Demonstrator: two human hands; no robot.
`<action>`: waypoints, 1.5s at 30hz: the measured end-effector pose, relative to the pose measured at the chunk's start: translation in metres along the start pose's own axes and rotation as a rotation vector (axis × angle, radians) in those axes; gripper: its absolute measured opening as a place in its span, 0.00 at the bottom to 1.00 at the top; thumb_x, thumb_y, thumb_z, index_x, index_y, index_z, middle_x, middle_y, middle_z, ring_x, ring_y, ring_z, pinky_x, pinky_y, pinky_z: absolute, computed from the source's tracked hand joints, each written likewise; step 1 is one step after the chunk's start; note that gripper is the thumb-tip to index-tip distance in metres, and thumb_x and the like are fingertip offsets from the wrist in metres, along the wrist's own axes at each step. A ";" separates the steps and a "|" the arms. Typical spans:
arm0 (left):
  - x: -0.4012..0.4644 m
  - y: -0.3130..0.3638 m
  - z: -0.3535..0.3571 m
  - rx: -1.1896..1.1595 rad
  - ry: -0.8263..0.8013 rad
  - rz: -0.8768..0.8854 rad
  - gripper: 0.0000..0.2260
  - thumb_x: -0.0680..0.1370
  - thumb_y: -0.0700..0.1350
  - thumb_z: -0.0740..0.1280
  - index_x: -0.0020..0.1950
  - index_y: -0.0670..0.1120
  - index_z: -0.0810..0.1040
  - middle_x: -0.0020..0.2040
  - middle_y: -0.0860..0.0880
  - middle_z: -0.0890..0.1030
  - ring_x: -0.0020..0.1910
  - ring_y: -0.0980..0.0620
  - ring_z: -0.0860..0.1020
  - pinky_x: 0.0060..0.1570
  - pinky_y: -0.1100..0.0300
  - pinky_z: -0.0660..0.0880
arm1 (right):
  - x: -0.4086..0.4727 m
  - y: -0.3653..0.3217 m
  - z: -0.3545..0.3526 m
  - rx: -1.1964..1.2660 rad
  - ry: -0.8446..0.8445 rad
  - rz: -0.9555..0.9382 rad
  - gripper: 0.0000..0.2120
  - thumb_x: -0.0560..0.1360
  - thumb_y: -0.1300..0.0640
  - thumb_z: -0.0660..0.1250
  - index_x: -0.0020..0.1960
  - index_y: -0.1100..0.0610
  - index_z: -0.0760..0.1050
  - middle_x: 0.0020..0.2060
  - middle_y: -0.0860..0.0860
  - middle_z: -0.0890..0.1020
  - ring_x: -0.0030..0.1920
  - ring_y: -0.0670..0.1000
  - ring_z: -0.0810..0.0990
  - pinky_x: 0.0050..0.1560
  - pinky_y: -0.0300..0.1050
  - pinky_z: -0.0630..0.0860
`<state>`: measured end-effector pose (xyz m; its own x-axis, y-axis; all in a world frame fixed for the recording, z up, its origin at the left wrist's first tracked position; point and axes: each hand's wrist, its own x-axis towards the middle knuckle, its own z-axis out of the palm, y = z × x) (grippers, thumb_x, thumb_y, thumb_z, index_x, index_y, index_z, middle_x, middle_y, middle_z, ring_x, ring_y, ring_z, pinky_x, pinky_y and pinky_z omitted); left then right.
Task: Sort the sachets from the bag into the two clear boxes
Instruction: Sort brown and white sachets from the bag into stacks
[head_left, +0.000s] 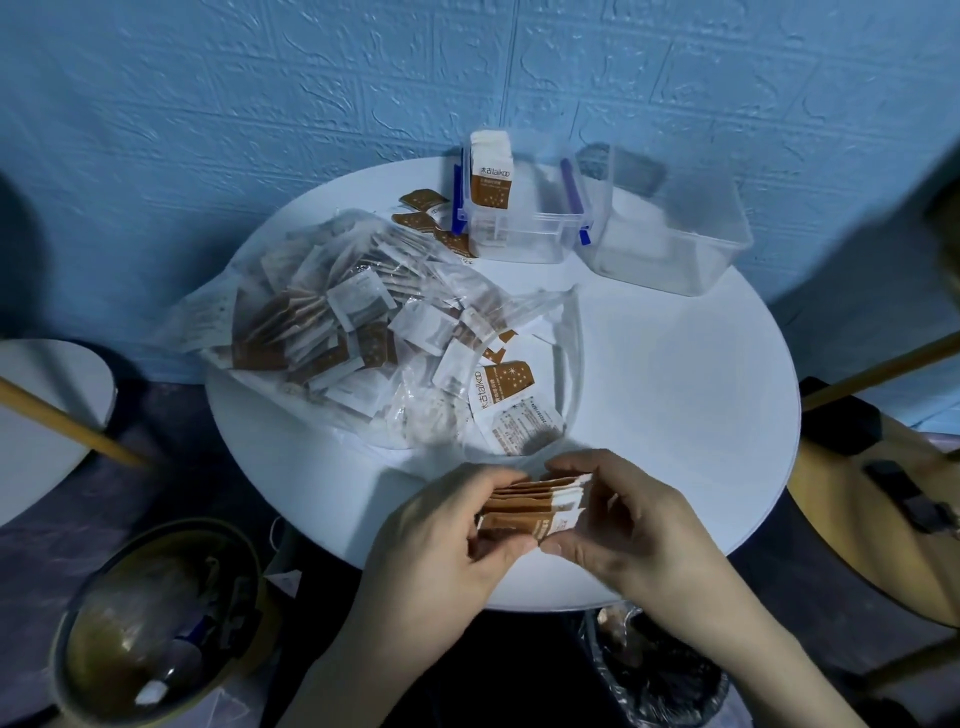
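Note:
Near the table's front edge, my left hand (447, 525) and my right hand (618, 514) together grip a stack of brown-and-white sachets (535, 506) from either side. A clear plastic bag (332, 317) full of several sachets lies open on the left half of the table, with two loose sachets (511, 402) at its mouth. At the back stands a clear box with blue clips (524, 228); a row of sachets (491, 171) is upright in its left end. A second clear box (670, 244) to its right looks empty.
The round white table (675, 395) stands against a blue textured wall. A few sachets (423, 208) lie behind the bag beside the clipped box. A bin (156, 623) sits on the floor lower left, a lined bin (660, 670) under the table, and a chair (883, 509) to the right.

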<state>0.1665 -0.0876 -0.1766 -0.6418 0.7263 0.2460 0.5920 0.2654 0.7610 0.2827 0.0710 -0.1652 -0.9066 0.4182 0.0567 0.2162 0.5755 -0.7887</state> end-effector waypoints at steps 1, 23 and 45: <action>0.000 0.001 0.002 0.040 0.013 0.010 0.22 0.66 0.52 0.74 0.57 0.59 0.73 0.42 0.75 0.72 0.40 0.75 0.70 0.41 0.81 0.63 | -0.001 0.001 0.000 -0.079 0.027 -0.042 0.22 0.67 0.48 0.76 0.58 0.40 0.73 0.41 0.46 0.76 0.39 0.46 0.75 0.40 0.37 0.72; -0.002 0.003 -0.011 0.081 0.038 0.088 0.20 0.65 0.52 0.76 0.54 0.57 0.76 0.45 0.78 0.68 0.39 0.80 0.66 0.38 0.85 0.59 | 0.091 0.010 -0.020 -0.491 -0.126 -0.400 0.19 0.68 0.45 0.74 0.57 0.49 0.81 0.50 0.47 0.79 0.48 0.53 0.75 0.50 0.46 0.74; 0.001 -0.013 -0.001 0.326 0.177 0.309 0.17 0.68 0.59 0.71 0.54 0.55 0.76 0.47 0.60 0.79 0.49 0.54 0.72 0.46 0.58 0.65 | 0.093 -0.003 -0.006 -0.461 0.103 -0.311 0.11 0.72 0.56 0.68 0.54 0.52 0.80 0.37 0.45 0.77 0.41 0.49 0.75 0.40 0.41 0.68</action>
<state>0.1575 -0.0906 -0.1858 -0.4686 0.6906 0.5510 0.8716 0.2598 0.4157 0.1997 0.1126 -0.1541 -0.9179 0.2325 0.3216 0.1011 0.9206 -0.3772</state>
